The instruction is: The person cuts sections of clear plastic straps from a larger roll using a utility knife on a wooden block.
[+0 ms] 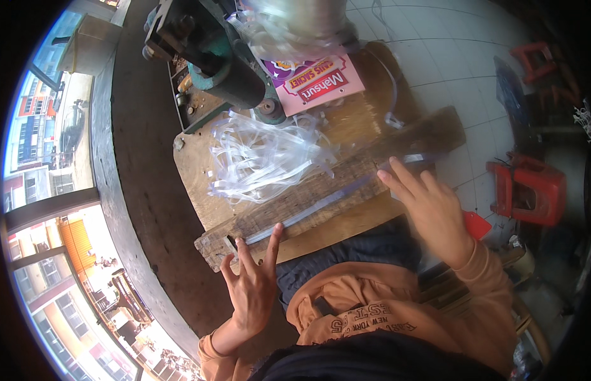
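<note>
A wooden plank [365,166] lies slanted across a wooden work board [346,223] before me. Along the plank runs a narrow, translucent plastic strip [321,204]. My left hand [254,279] has its fingers spread, with fingertips resting on the strip's left end, beside a small metal piece [230,242] on the plank. At the other end, my right hand [429,206] stretches its fingers over the strip, slightly apart; whether they touch it I cannot tell. Beyond the plank lies a tangled heap of similar clear strips [263,155].
A green machine [228,76] stands at the far left of the board, beside a pink carton [324,82]. Behind the carton is a blurred clear plastic bundle [295,28]. Red stools [530,187] stand on the tiled floor at right. A ledge [133,190] and windows border the left.
</note>
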`<state>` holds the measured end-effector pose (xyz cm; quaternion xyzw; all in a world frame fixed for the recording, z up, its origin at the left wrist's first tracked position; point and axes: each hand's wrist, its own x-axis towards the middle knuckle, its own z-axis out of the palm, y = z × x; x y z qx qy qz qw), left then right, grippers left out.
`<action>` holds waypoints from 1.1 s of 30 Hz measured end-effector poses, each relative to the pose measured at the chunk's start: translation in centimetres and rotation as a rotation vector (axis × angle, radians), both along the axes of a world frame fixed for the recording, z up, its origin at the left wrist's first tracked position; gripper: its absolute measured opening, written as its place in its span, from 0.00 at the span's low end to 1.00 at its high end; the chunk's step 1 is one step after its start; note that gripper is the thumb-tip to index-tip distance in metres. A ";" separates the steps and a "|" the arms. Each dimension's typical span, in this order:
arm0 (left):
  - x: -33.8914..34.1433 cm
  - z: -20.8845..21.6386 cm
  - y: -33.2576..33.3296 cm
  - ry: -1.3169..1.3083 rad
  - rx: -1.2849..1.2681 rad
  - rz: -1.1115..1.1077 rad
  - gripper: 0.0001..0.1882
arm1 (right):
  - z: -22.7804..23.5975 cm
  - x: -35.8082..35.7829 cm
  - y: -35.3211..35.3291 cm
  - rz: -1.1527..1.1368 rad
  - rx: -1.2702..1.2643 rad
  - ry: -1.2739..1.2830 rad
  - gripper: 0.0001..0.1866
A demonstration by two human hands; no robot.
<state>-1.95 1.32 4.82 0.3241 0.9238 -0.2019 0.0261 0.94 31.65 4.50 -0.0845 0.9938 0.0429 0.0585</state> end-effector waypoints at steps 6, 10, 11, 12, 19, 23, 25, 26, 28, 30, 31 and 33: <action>-0.2 0.1 -0.1 0.038 0.006 -0.032 0.43 | 0.3 0.2 -0.2 -0.027 0.009 -0.024 0.35; -1.6 2.6 0.1 -0.189 0.152 -0.002 0.39 | 0.0 0.5 -0.4 -0.046 0.050 0.006 0.35; -2.4 3.2 -0.2 -0.260 0.158 -0.007 0.38 | 0.1 0.4 -0.5 -0.043 0.072 0.005 0.35; -3.3 3.8 -0.2 -0.334 0.166 -0.016 0.37 | 0.1 0.5 -0.5 -0.052 0.069 -0.008 0.35; -10.5 3.2 9.4 -0.486 0.484 -0.588 0.18 | 0.3 0.3 -0.2 -0.043 -0.006 -0.068 0.35; -14.6 -2.5 15.2 -0.785 0.831 -0.766 0.18 | 0.5 -0.1 0.2 0.007 0.002 -0.006 0.34; -15.6 -4.3 16.1 -0.990 0.891 -0.745 0.18 | 0.0 0.1 0.2 -0.003 0.003 0.001 0.35; -15.8 -4.8 16.1 -0.999 0.866 -0.718 0.19 | 0.2 0.0 0.4 -0.003 0.004 -0.002 0.35; -15.7 -5.7 15.9 -1.035 0.804 -0.663 0.19 | 0.3 0.1 0.4 -0.014 -0.006 -0.018 0.35; -15.9 -5.8 16.0 -1.084 0.776 -0.629 0.20 | 0.2 0.2 0.4 -0.037 -0.008 -0.017 0.36; -15.9 -5.8 15.9 -1.107 0.764 -0.610 0.21 | 0.2 0.2 0.4 -0.045 -0.008 -0.016 0.37; -16.1 -5.6 15.9 -1.110 0.775 -0.625 0.20 | 0.2 0.2 1.0 0.035 -0.117 -0.007 0.36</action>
